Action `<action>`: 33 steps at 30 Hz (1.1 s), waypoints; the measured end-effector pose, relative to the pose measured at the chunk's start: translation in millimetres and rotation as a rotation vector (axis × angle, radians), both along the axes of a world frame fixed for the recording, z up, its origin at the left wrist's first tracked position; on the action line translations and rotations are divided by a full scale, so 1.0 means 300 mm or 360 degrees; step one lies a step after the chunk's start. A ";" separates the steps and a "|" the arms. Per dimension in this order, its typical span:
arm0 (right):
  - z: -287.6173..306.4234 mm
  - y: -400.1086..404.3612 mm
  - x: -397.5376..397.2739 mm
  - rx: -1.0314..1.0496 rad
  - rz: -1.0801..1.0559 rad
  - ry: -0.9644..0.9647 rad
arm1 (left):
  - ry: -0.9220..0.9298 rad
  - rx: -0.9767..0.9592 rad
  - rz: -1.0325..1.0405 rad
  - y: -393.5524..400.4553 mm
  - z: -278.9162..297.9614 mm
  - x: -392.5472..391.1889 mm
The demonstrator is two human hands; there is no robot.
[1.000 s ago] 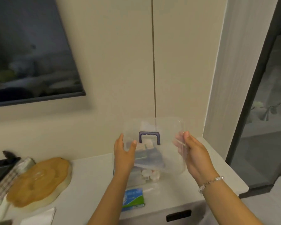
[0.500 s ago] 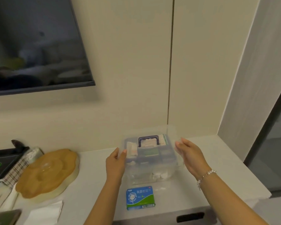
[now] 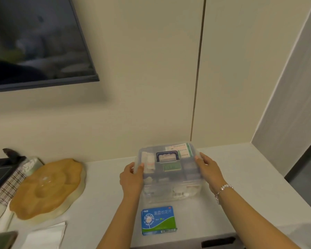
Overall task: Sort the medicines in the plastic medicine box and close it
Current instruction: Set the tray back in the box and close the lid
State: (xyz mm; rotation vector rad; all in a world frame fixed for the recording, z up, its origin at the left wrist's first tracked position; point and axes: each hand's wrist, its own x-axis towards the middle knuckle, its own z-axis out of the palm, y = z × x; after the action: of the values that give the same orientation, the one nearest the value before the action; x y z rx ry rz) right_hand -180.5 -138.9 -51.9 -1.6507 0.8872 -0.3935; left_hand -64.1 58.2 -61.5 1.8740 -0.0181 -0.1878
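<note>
A clear plastic medicine box (image 3: pixel 171 191) stands on the white counter, its transparent lid (image 3: pixel 185 166) with a dark blue handle (image 3: pixel 167 155) lying on top. Medicine packets and small bottles show through the walls. My left hand (image 3: pixel 132 178) grips the lid's left edge, thumb on top. My right hand (image 3: pixel 207 168) holds the lid's right edge, fingers against its side. A blue and green medicine carton (image 3: pixel 158 220) lies flat on the counter just in front of the box, outside it.
A wooden lotus-shaped tray (image 3: pixel 48 187) sits to the left, with a checked cloth (image 3: pixel 9 184) and dark items beyond it. White paper (image 3: pixel 45 236) lies at the near left. A dark screen (image 3: pixel 34 42) hangs on the wall. The counter (image 3: pixel 250 191) ends at the right.
The lid was held up tilted above the box a second ago; both hands have lowered it onto the box. The view has also shifted right and down.
</note>
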 end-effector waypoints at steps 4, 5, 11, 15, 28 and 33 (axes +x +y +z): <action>-0.021 -0.008 0.009 0.0083 -0.0009 -0.0018 | 0.0200 -0.0177 -0.0055 -0.006 -0.027 0.006; -0.024 -0.011 0.014 0.0083 -0.0005 -0.0009 | 0.0216 -0.0196 -0.0072 -0.006 -0.032 0.009; -0.032 -0.058 0.074 0.0026 -0.0036 0.0002 | 0.0163 -0.0143 -0.0054 -0.042 -0.024 0.059; -0.031 -0.087 0.127 -0.0193 -0.0092 0.0027 | 0.0022 -0.0029 0.0012 -0.078 -0.009 0.099; -0.028 -0.082 0.180 -0.0901 -0.0181 0.0115 | -0.0378 0.0193 0.0053 -0.120 -0.007 0.096; -0.037 -0.092 0.177 -0.0881 -0.0155 0.0131 | -0.0375 0.0223 0.0045 -0.117 -0.001 0.091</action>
State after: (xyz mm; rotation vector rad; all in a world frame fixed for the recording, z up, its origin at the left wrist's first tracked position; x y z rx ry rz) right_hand -127.6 -166.5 -62.9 -2.1443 0.9777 -0.6875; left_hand -36.8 23.0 -62.0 2.0263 -0.1431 0.0532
